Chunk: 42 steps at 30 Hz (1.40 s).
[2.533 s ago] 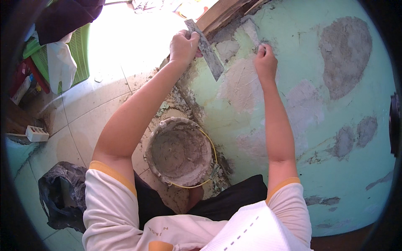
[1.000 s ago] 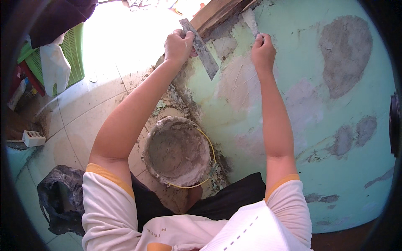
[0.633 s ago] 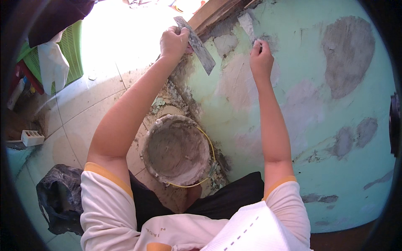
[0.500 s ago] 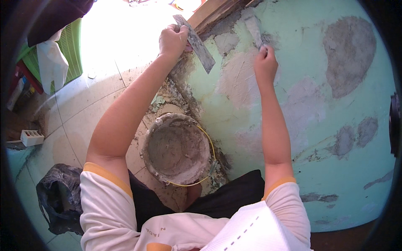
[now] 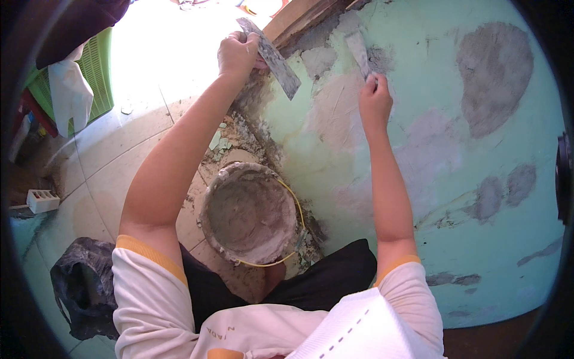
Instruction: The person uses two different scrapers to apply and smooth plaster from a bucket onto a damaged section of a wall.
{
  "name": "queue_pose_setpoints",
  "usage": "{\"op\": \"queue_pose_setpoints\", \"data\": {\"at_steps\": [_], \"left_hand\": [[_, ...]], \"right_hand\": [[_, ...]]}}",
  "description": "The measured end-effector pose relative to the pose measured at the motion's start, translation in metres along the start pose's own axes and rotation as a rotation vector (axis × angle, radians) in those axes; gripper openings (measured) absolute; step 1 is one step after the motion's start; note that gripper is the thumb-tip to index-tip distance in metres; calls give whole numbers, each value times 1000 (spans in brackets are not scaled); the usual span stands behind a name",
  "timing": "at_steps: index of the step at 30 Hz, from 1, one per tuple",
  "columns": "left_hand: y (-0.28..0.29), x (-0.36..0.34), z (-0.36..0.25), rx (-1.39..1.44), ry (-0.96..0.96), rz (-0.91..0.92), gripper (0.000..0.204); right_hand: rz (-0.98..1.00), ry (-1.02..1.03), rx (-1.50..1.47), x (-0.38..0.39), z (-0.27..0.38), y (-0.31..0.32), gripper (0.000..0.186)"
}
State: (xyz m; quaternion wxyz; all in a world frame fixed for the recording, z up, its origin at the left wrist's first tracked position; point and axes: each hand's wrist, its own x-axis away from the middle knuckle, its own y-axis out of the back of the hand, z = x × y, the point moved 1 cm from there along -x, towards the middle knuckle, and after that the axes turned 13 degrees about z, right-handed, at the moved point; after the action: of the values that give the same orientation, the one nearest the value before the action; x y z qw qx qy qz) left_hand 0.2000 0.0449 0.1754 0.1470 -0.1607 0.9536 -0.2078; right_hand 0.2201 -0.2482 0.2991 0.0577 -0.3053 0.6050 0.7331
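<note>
My left hand [image 5: 238,55] grips a long, plaster-smeared flat metal blade [image 5: 275,66], held slanted near the wooden frame at the top. My right hand [image 5: 375,99] is closed round a smaller putty knife [image 5: 359,51], its blade against the mint-green wall [image 5: 490,155] beside a dark rough patch [image 5: 379,60]. Pale and grey plaster patches cover parts of this wall. Below, between my forearms, a bucket [image 5: 248,212] with a yellow handle holds wet grey mortar.
The tiled floor [image 5: 131,161] runs along the wall's crumbly, debris-strewn base. At left are a green plastic basket [image 5: 98,72], a white power strip [image 5: 43,201] and a crumpled black bag [image 5: 84,287]. A wooden frame [image 5: 299,18] edges the wall at the top.
My left hand and its blade have drifted left and slightly up. My right hand rose, then moved back down, drawing the putty knife lower along the wall.
</note>
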Motion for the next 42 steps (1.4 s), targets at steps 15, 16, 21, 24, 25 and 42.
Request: {"op": "queue_pose_setpoints", "data": {"at_steps": [15,16,21,24,25,42], "left_hand": [[6,6,-3,-64,33,-18,33],[7,5,-2,-75,36,-26,33],[0,11,-8,-15,40,-19,32],[-2,8,-3,-14,33,12,31],[-5,10,-4,-9,30,19,30],[3,10,-2,-39,44,28,33]], "right_hand": [[54,-162,-133,72,-25,45,29],[58,-168,-150,81,-22,46,29],[-3,-31,-180,63,-10,43,29],[6,-80,-142,42,-6,40,30],[4,-97,-88,44,-19,40,30],[142,-130,-95,71,-7,26,36]]}}
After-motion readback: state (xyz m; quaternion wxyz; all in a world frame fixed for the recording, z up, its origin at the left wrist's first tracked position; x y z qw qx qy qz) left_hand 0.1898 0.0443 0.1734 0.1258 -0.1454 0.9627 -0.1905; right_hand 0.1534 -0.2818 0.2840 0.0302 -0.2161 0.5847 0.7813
